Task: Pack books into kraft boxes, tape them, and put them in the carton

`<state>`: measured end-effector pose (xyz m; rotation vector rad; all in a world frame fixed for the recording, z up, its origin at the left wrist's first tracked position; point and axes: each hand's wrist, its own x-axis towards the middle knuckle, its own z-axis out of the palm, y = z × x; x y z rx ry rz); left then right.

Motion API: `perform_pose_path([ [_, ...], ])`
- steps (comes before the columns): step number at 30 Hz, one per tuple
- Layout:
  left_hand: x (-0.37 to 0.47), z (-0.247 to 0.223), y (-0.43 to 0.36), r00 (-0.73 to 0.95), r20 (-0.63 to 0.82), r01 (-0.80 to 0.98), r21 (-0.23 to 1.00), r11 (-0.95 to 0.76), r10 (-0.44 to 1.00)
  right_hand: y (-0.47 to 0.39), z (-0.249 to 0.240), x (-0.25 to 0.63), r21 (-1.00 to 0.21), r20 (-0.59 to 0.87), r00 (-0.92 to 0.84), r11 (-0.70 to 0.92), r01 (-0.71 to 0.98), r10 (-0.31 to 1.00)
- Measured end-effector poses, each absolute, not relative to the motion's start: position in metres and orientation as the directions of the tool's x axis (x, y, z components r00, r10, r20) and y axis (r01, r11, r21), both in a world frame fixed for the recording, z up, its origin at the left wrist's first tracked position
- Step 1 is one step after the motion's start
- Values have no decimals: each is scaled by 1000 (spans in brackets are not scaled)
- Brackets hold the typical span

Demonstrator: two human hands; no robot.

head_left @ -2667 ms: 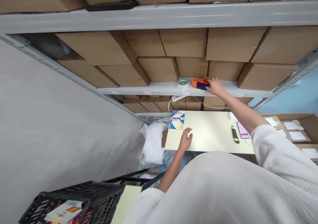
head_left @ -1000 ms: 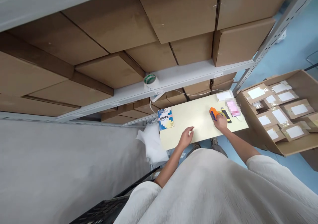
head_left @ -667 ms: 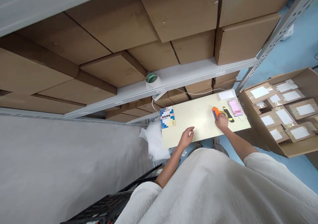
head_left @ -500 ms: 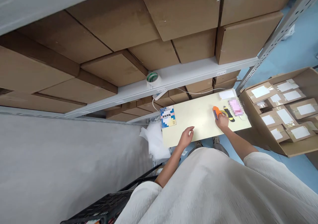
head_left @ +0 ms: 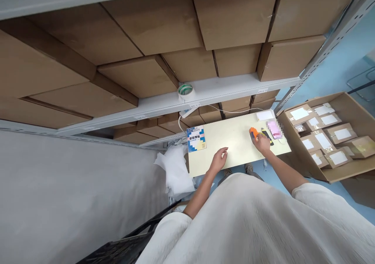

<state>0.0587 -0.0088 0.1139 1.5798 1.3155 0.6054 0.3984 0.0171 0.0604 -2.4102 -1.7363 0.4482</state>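
Note:
My right hand (head_left: 263, 143) is closed around an orange tape dispenser (head_left: 253, 132) at the right part of a pale yellow table (head_left: 231, 139). Just beyond that hand lies a black-and-yellow utility knife (head_left: 265, 133), partly hidden by it. My left hand (head_left: 218, 161) hovers at the near edge of the table, fingers stretched and slightly curved, holding nothing. A blue, white and yellow book (head_left: 196, 138) lies flat at the table's left end. At the far right corner are a white label stack or flat box (head_left: 265, 115) and a pink blurred item (head_left: 274, 129).
Shelves of brown cartons (head_left: 125, 76) rise behind the table, with a tape roll (head_left: 186, 90) on the shelf edge. On the right stands a large open carton (head_left: 328, 175) holding several labelled small boxes. White packing sheets (head_left: 177, 164) hang at the left, near a black crate (head_left: 114, 250).
The view has shifted slightly, so the table sits a little further left. My right hand still grips the tape dispenser, now covering more of the knife. The left hand stays nearly in place.

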Motion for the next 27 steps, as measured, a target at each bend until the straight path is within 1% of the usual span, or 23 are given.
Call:
perform_pose_path([
  [5, 45, 107, -11, 279, -175, 418, 907, 45, 944, 16, 79, 390, -318, -78, 253, -265, 910, 964],
  [10, 27, 100, -19, 262, -178, 394, 917, 63, 949, 8, 87, 371, -308, -39, 210, -212, 928, 977],
  [16, 3, 91, -25, 202, -174, 380, 921, 87, 964, 6, 93, 346, -330, -106, 146, -174, 928, 984],
  [18, -5, 88, -26, 165, -166, 371, 924, 94, 972, 12, 96, 337, -338, -127, 101, -139, 931, 987],
  [20, -13, 87, -26, 107, -157, 363, 925, 108, 982, 23, 100, 327, -334, -135, 37, -81, 939, 990],
  [22, -20, 88, -27, 10, -146, 354, 926, 133, 989, 38, 104, 314, -323, -129, -39, -5, 946, 991],
  [24, -26, 90, -32, -132, -127, 339, 926, 165, 983, 54, 108, 297, -319, -123, -132, 86, 944, 984],
  [27, -31, 92, -51, -345, -107, 306, 926, 219, 933, 76, 111, 262, -348, -132, -299, 238, 907, 945],
])
